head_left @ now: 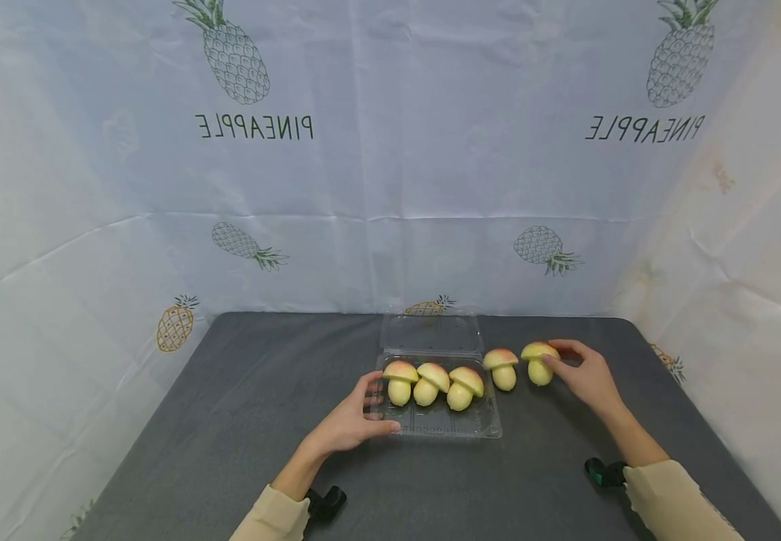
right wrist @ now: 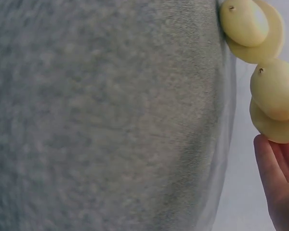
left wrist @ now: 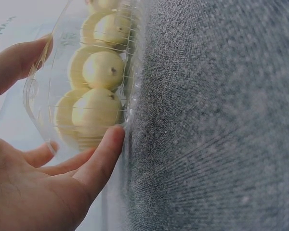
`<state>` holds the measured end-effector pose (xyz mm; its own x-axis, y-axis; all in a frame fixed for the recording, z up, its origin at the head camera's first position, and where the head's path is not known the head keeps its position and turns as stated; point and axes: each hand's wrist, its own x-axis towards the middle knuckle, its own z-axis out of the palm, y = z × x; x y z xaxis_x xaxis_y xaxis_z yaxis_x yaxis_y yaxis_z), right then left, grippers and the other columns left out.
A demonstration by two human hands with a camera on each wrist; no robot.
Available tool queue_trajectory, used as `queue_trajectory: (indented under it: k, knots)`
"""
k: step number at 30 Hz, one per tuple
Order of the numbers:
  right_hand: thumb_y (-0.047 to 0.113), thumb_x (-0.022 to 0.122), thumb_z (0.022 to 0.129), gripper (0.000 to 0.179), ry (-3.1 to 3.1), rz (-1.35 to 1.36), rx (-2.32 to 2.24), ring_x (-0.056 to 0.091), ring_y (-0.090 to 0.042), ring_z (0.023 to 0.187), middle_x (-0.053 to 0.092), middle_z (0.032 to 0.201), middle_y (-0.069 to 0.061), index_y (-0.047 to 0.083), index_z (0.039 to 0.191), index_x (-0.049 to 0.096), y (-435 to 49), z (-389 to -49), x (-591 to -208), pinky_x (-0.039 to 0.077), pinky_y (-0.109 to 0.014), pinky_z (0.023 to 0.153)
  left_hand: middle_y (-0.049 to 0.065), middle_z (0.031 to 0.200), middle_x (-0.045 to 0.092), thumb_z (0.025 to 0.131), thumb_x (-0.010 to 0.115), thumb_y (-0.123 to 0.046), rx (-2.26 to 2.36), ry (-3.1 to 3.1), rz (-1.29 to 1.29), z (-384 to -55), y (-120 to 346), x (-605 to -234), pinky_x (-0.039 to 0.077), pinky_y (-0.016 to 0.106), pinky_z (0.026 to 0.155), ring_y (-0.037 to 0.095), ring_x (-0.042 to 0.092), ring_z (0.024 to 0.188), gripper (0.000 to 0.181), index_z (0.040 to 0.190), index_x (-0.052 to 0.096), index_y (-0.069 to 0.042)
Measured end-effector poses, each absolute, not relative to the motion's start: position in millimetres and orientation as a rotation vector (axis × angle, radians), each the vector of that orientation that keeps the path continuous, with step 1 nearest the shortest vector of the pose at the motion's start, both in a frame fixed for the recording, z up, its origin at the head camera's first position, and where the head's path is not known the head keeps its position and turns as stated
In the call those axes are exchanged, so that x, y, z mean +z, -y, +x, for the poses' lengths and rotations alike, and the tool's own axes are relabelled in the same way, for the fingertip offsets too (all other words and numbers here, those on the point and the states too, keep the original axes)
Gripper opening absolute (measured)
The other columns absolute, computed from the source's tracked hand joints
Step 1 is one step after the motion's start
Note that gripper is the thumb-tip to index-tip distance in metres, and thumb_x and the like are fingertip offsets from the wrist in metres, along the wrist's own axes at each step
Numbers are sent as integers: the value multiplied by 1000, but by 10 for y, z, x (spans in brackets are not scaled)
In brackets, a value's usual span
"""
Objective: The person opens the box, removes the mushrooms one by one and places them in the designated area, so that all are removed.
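Note:
A clear plastic clamshell box (head_left: 431, 431) lies with its lid raised at the back, three yellow mushroom-shaped pieces with reddish-topped caps side by side inside, one of them a mushroom (head_left: 424, 392). My left hand (head_left: 346, 424) holds the box's left end, thumb at the near edge and fingers along the side; the left wrist view has the fingertips against its clear wall (left wrist: 41, 96). To the right of the box my right hand (head_left: 588, 376) pinches another mushroom (head_left: 539, 373) by the cap. A further mushroom (head_left: 504, 377) stands between that one and the box.
The dark grey table (head_left: 262, 436) carries all of this. A white curtain (head_left: 397, 173) printed with pineapples hangs behind it and along both sides. Black straps or mounts (head_left: 326, 502) sit at both wrists, below beige sleeves.

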<state>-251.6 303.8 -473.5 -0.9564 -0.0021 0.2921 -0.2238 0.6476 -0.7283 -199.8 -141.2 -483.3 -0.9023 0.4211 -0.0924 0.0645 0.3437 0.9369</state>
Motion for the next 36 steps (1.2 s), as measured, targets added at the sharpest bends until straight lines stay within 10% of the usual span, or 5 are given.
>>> queue_trajectory:
  k: [36]
  knots:
    - [37,65,102,57,2737,213,1130,54,-48,120,55,134,-31,-5,139,54,-3078,-2532,-4703,48,-62,93,23,156,32,91,79,-28,1576,-2289,434,-2005,1413,-4832,50,54,102,45,42,139,95,162,17,-13]
